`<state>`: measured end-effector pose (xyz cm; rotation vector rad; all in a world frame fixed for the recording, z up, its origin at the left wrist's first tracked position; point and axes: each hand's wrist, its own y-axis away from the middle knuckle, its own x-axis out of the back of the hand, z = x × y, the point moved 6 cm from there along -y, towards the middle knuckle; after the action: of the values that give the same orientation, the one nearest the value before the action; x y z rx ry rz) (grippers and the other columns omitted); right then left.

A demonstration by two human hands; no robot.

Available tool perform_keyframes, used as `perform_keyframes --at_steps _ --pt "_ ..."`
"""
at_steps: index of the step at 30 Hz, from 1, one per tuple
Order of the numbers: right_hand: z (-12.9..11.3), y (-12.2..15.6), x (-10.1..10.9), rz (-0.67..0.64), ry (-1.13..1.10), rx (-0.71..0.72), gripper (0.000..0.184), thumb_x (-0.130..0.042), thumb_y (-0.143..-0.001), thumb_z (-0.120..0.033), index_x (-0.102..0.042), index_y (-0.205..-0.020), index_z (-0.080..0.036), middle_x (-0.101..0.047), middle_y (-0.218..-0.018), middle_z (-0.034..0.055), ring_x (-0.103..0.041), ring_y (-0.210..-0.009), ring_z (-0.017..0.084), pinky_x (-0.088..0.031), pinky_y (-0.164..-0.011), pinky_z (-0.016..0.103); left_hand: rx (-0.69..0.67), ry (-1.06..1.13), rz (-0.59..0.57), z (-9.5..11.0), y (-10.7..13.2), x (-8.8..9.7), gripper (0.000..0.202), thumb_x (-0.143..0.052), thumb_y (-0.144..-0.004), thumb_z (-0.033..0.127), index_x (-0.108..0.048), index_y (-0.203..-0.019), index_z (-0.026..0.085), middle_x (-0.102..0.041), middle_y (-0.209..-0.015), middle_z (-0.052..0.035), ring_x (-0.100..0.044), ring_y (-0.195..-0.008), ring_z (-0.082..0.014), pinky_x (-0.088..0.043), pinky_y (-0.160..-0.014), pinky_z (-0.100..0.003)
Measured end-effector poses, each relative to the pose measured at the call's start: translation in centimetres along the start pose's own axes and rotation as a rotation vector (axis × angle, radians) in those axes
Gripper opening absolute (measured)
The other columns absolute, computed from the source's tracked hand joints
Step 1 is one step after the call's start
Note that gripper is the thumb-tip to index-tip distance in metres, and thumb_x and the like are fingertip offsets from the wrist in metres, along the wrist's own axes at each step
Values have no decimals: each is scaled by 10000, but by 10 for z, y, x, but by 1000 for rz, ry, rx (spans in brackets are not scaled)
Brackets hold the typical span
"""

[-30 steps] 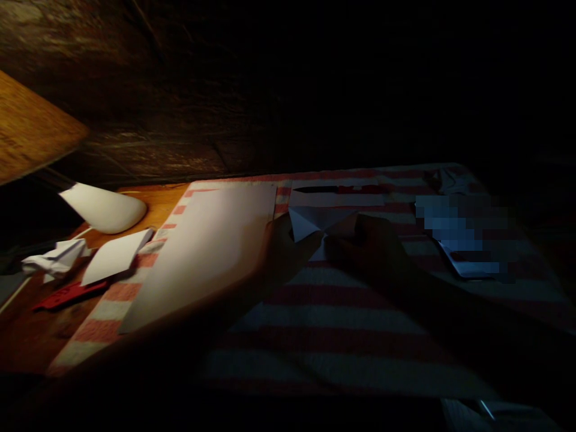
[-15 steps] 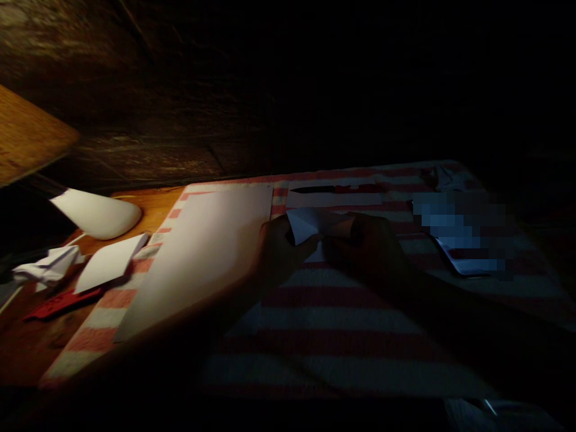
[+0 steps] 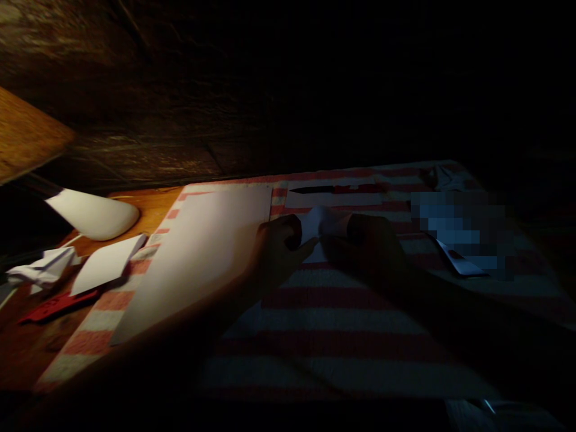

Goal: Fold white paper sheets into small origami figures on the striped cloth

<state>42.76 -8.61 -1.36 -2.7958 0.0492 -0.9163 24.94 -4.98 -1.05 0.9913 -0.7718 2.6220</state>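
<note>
Between my two hands is a small folded piece of white paper (image 3: 320,221), raised to a ridge in the middle. My left hand (image 3: 281,243) pinches its left side, thumb stretched toward the centre. From the right, my right hand (image 3: 366,243) grips the other side, its fingers mostly lost in shadow. Beyond the hands lies a knife (image 3: 333,189) with a dark blade and red handle, resting on a white paper strip (image 3: 310,201). Large white sheets (image 3: 202,240) lie left of my left hand, partly under that forearm.
A red-and-white striped cloth (image 3: 342,321) covers the table. A device with a lit screen (image 3: 459,258) lies at right, partly blurred out. At left are a lamp (image 3: 96,213), a folded white paper shape (image 3: 45,267), a curved paper piece (image 3: 108,264) and a red object (image 3: 58,306).
The paper between my hands has bent: its open left flap no longer stands up, and a ridge shows at the centre. Both hands stay nearly in place.
</note>
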Motion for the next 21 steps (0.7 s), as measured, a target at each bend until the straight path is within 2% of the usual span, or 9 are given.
perform_keyframes --at_steps 4,8,13,16,21 --pt "-1 0 0 2 -6 34 255 -694 -839 -301 -601 -631 -186 -611 -637 -6 -524 -583 130 -352 -549 270 -22 5 -21 -1 -1 -1 219 -754 -789 287 -640 -649 165 -592 -632 14 -482 -540 -97 -347 -493 -237" --pt "-4 1 -1 -39 -92 49 239 -703 -842 -269 -604 -641 -187 -618 -704 -4 -535 -614 123 -387 -580 270 -33 38 -38 -3 -2 -3 253 -755 -796 278 -603 -624 171 -551 -611 30 -458 -535 -94 -344 -506 -240" --pt "-3 2 -2 -60 -89 60 249 -692 -870 -252 -606 -646 -185 -609 -724 -8 -511 -600 107 -390 -566 260 -144 17 -123 5 -3 0 344 -726 -828 229 -515 -563 165 -561 -682 15 -494 -587 -96 -378 -561 -241" --pt "-1 1 -1 -53 -60 136 143 -732 -846 -234 -644 -744 -186 -629 -808 7 -559 -661 127 -435 -605 271 -240 -33 -220 10 -2 1 350 -701 -849 193 -508 -559 158 -583 -766 -12 -521 -654 -112 -405 -610 -250" --pt "-5 1 -2 -120 110 320 163 -730 -878 -281 -679 -769 -170 -614 -1005 81 -608 -876 201 -494 -745 345 -304 -103 -310 12 -1 1 286 -693 -876 193 -570 -622 149 -569 -857 -37 -542 -746 -141 -442 -679 -276"
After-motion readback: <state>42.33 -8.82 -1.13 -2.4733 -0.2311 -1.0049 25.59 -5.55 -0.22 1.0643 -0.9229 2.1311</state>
